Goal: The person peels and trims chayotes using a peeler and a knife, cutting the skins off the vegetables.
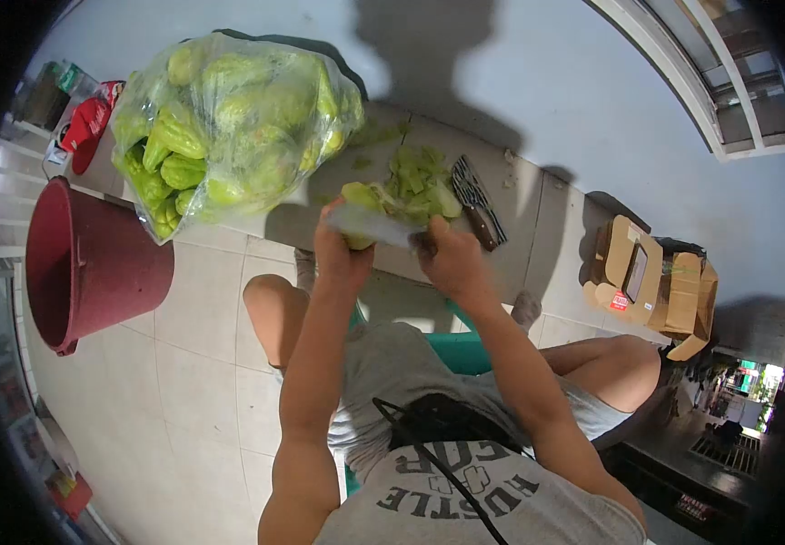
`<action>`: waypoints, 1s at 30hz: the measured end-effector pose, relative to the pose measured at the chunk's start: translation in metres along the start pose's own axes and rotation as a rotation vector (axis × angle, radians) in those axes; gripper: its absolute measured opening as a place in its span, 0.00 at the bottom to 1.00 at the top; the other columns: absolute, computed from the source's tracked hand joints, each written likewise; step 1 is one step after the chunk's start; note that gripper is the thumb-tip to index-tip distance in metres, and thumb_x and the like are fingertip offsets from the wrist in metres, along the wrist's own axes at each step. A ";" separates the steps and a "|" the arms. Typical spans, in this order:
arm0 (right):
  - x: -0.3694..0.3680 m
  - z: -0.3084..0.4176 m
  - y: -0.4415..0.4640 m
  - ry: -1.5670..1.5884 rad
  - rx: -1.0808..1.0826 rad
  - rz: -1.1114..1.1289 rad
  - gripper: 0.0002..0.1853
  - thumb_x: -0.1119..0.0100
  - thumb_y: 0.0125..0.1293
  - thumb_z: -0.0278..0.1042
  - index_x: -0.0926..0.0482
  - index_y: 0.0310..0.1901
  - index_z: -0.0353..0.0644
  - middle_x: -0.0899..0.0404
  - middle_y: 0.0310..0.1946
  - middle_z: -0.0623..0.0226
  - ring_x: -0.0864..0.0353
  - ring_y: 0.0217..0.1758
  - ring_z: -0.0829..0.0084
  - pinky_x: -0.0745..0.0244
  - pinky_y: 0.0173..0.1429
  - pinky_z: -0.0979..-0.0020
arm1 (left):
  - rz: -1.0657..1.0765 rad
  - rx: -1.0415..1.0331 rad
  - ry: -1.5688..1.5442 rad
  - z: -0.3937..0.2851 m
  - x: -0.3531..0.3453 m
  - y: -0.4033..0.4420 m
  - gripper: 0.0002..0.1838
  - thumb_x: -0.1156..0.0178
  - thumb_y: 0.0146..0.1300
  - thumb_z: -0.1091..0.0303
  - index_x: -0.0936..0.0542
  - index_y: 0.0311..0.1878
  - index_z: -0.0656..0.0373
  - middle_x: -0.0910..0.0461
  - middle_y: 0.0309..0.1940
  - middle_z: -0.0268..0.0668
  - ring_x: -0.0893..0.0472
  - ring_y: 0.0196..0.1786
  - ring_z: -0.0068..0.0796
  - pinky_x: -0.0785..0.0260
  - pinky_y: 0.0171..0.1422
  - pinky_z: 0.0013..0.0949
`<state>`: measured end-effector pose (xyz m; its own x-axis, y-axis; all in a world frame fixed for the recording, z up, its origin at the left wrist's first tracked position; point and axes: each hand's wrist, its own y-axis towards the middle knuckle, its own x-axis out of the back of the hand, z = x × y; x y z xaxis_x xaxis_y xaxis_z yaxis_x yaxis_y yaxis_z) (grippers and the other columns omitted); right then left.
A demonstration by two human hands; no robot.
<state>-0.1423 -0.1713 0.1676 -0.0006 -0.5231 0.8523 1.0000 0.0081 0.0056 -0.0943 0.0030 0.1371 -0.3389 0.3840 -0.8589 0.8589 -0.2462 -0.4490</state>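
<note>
My left hand [345,256] is closed around a pale green chayote [359,196] above the ledge. My right hand [454,262] grips a knife by its handle. The knife's blade [372,225] is smeared by motion and lies across the front of the chayote; whether it is cutting in, I cannot tell. Just beyond my hands a heap of cut green pieces [422,182] rests on the ledge. To the right of the heap lies a second knife [479,202] with a black-and-white patterned blade and a brown handle.
A large clear plastic bag [238,118] full of chayotes stands at the left on the tiled ledge [511,213]. Below it on the floor is a dark red bucket [115,263]. Opened cardboard boxes [629,272] sit at the right. A green stool [459,352] is beneath me.
</note>
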 end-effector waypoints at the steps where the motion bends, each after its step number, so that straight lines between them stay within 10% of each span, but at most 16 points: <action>1: -0.004 0.004 -0.002 -0.047 0.190 -0.085 0.12 0.35 0.57 0.32 0.30 0.32 0.39 0.19 0.23 0.55 0.18 0.26 0.54 0.26 0.29 0.59 | 0.017 0.021 -0.040 0.001 0.002 0.000 0.21 0.52 0.67 0.53 0.25 0.50 0.62 0.20 0.44 0.45 0.20 0.47 0.41 0.26 0.55 0.43; 13: 0.002 0.002 0.006 -0.164 0.097 -0.069 0.14 0.33 0.53 0.32 0.31 0.34 0.42 0.23 0.20 0.55 0.19 0.26 0.51 0.27 0.29 0.54 | -0.204 -0.108 0.024 0.007 -0.003 -0.006 0.20 0.54 0.68 0.54 0.25 0.53 0.59 0.21 0.47 0.43 0.21 0.50 0.41 0.28 0.57 0.48; 30: 0.005 -0.032 0.015 -0.226 -0.049 0.111 0.12 0.37 0.57 0.31 0.28 0.40 0.40 0.20 0.26 0.48 0.18 0.34 0.44 0.25 0.37 0.49 | 0.045 0.013 0.214 0.001 0.002 -0.017 0.24 0.53 0.68 0.55 0.27 0.58 0.65 0.21 0.50 0.48 0.20 0.51 0.43 0.27 0.56 0.46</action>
<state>-0.1267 -0.2008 0.1549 0.1130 -0.3175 0.9415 0.9932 0.0108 -0.1155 -0.1098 0.0068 0.1426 -0.2094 0.5524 -0.8069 0.8659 -0.2786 -0.4154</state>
